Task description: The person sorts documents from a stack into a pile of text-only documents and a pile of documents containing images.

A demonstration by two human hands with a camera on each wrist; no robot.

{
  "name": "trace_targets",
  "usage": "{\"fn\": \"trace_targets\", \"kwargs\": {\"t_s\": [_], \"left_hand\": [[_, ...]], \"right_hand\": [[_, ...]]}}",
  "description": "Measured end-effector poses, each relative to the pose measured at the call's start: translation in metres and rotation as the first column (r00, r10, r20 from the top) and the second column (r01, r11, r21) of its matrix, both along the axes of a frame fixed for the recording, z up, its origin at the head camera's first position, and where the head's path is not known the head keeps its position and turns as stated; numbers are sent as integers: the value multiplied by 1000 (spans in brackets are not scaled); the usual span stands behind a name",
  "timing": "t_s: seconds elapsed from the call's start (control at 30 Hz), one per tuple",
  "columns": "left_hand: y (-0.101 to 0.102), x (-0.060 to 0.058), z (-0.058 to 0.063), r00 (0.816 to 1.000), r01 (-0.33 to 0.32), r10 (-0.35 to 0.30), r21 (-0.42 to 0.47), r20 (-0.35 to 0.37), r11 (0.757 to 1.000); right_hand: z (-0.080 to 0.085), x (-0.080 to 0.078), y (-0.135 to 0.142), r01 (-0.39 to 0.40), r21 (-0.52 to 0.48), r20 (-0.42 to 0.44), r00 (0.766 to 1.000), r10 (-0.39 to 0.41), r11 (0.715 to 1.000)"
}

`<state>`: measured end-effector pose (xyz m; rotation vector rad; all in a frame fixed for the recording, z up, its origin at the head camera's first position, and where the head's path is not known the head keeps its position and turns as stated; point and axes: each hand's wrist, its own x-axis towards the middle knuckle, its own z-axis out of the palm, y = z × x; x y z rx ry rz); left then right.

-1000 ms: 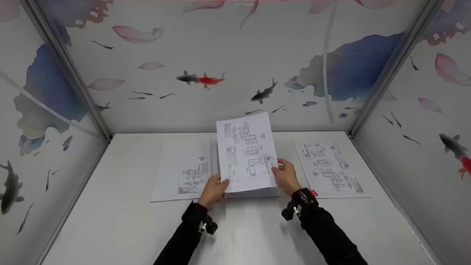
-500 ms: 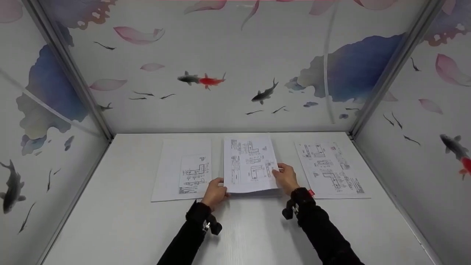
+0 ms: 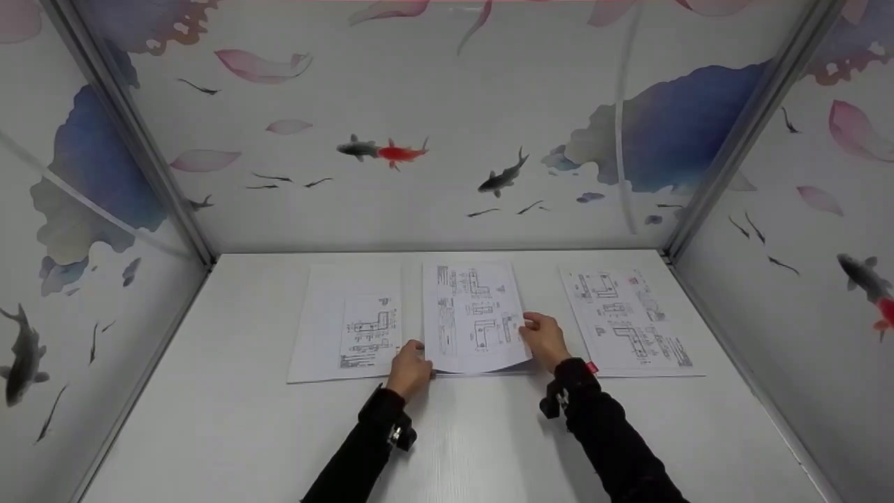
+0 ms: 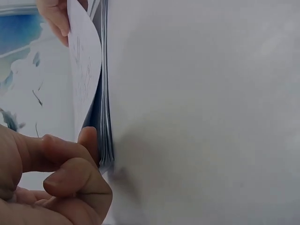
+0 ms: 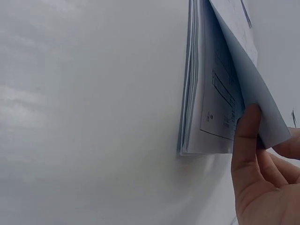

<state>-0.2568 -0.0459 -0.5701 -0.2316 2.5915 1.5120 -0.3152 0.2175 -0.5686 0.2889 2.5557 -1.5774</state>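
Observation:
A printed sheet of paper (image 3: 471, 314) with technical drawings lies over the middle stack of papers (image 4: 107, 84), its near right corner bent up off the stack. My right hand (image 3: 545, 339) pinches that raised corner. Seen from the right wrist, the sheet curls away from the stack, with fingers (image 5: 247, 140) on its underside and another printed page showing beneath. My left hand (image 3: 410, 370) is at the near left corner of the same sheet, fingers curled there. In the left wrist view a fingertip (image 4: 89, 140) sits right at the stack's corner, close under the sheet.
Another paper stack (image 3: 321, 335) lies left of the middle one, and a third stack (image 3: 628, 325) lies to the right. All rest on a white table (image 3: 230, 433) enclosed by patterned panels at the back (image 3: 433, 84) and both sides.
The sheet was held raised and tilted; both hands have lowered it onto the middle stack. Its near left part has come down, while the right corner stays lifted.

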Motion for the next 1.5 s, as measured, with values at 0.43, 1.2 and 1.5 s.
{"fn": "trace_targets", "kwargs": {"t_s": [0.43,1.2,1.5], "left_hand": [[0,-1,1,999,54,-53,-85,10,995],[-1,2,8,992,113,-105,-154,65,982],[-6,4,6,989,126,-114,-139,90,982]], "right_hand": [[-1,0,4,38,54,13,999,-39,998],[-4,7,7,46,85,-14,999,-45,995],[-8,7,9,32,111,26,999,-35,993]]}}
